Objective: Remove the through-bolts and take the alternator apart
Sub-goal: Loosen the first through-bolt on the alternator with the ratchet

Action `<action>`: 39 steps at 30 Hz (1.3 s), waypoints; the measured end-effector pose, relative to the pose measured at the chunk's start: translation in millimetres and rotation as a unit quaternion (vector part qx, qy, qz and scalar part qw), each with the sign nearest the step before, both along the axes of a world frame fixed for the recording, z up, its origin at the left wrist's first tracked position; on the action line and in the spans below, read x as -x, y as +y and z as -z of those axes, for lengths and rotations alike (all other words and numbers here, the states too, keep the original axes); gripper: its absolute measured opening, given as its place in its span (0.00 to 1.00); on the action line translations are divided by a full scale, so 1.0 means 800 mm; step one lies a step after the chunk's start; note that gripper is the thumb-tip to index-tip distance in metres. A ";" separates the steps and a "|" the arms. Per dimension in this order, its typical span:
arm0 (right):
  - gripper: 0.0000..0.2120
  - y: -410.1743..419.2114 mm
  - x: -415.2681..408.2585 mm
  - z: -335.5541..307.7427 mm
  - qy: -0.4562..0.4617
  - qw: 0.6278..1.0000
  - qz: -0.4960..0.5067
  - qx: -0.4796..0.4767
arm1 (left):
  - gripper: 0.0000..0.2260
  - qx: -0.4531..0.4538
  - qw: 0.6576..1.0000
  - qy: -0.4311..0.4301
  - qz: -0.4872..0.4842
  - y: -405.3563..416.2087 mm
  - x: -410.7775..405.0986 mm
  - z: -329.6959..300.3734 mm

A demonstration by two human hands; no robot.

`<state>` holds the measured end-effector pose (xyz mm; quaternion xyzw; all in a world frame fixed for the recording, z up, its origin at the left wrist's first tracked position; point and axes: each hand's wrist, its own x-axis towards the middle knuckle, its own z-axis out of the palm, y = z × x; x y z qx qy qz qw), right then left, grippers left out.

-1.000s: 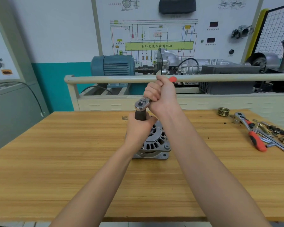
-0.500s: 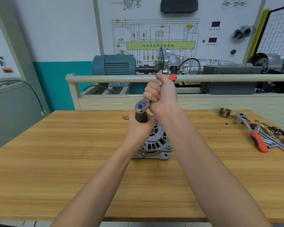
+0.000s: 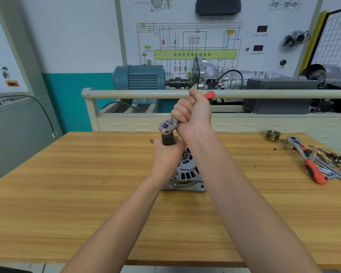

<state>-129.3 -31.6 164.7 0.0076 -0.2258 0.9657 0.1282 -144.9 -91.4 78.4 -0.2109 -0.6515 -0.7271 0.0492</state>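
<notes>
A grey cast alternator (image 3: 188, 174) stands on the wooden bench (image 3: 87, 184), partly hidden behind my wrists. A ratchet wrench (image 3: 168, 126) with a chrome head and red handle tip sits on a dark socket (image 3: 167, 139) standing upright above the alternator. My left hand (image 3: 166, 154) grips the socket just under the ratchet head. My right hand (image 3: 193, 115) is curled round the ratchet handle, which points away and to the right. The bolt under the socket is hidden.
At the bench's right end lie a second red-handled ratchet (image 3: 305, 158), several loose metal parts (image 3: 335, 160) and a brass pulley (image 3: 273, 134). Behind the bench runs a grey rail (image 3: 136, 94) in front of a blue motor (image 3: 140, 76) and training rig.
Both hands keep the same grip on socket and ratchet. The ratchet handle has barely moved; the view shifts slightly.
</notes>
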 end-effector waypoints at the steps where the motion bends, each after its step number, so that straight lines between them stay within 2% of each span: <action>1: 0.23 0.004 -0.001 -0.002 -0.008 0.998 -0.056 -0.020 | 0.18 0.034 0.998 0.020 0.041 -0.006 0.002 0.001; 4: 0.26 0.017 0.002 -0.006 -0.022 0.973 -0.217 -0.080 | 0.21 0.188 0.961 0.063 0.194 -0.025 0.004 -0.008; 5: 0.26 0.018 0.004 -0.005 -0.026 0.965 -0.244 -0.094 | 0.21 0.215 0.948 0.066 0.225 -0.028 0.005 -0.011; 7: 0.27 0.016 0.004 -0.004 -0.027 0.962 -0.256 -0.089 | 0.21 0.206 0.950 0.068 0.223 -0.026 0.006 -0.010; 9: 0.26 0.013 0.002 -0.004 -0.023 0.980 -0.193 -0.044 | 0.20 0.144 0.975 0.057 0.159 -0.016 0.002 -0.006; 11: 0.24 0.009 0.002 -0.001 -0.010 0.998 -0.063 -0.005 | 0.16 0.062 0.996 0.026 0.056 -0.003 0.002 -0.002; 13: 0.22 0.003 0.002 0.002 0.009 0.999 0.035 0.010 | 0.15 -0.012 1.000 -0.016 -0.011 0.005 0.001 -0.003; 14: 0.21 0.002 0.001 0.003 0.012 0.999 0.049 0.010 | 0.15 -0.021 1.000 -0.018 -0.014 0.006 0.001 -0.002; 15: 0.21 0.003 0.000 0.002 0.010 0.999 0.037 0.003 | 0.16 -0.005 1.000 -0.006 -0.002 0.004 0.002 -0.001; 17: 0.22 0.011 -0.001 -0.001 -0.004 0.998 -0.060 -0.018 | 0.18 0.072 0.993 0.038 0.080 -0.008 0.004 -0.002; 19: 0.23 0.018 0.000 -0.004 -0.018 0.984 -0.169 -0.051 | 0.17 0.152 0.965 0.073 0.200 -0.024 0.008 -0.009; 21: 0.24 0.020 0.004 -0.004 -0.027 0.971 -0.221 -0.089 | 0.14 0.189 0.942 0.081 0.264 -0.032 0.007 -0.016; 24: 0.24 0.016 0.003 -0.005 -0.027 0.979 -0.192 -0.066 | 0.16 0.143 0.969 0.060 0.190 -0.020 0.002 -0.011; 26: 0.23 0.013 0.003 -0.003 -0.013 0.996 -0.088 -0.015 | 0.16 0.079 0.992 0.021 0.093 -0.007 -0.001 -0.008; 28: 0.21 0.009 0.002 0.001 0.005 1.000 0.011 0.016 | 0.13 0.011 1.000 -0.027 0.008 0.004 -0.002 -0.009; 30: 0.21 0.010 -0.001 0.002 0.007 0.999 0.032 0.017 | 0.12 -0.022 0.999 -0.029 -0.014 0.009 -0.005 -0.007; 33: 0.23 0.021 -0.006 -0.003 -0.010 0.995 -0.096 -0.028 | 0.14 0.063 0.996 0.032 0.050 0.000 -0.005 -0.002; 36: 0.24 0.026 0.000 -0.007 -0.027 0.973 -0.215 -0.082 | 0.15 0.163 0.964 0.103 0.185 -0.024 0.002 -0.014; 38: 0.23 0.021 0.003 -0.008 -0.037 0.963 -0.242 -0.115 | 0.14 0.162 0.954 0.124 0.219 -0.028 0.001 -0.020; 39: 0.23 0.017 0.003 -0.009 -0.038 0.964 -0.235 -0.116 | 0.14 0.137 0.960 0.114 0.216 -0.026 -0.002 -0.020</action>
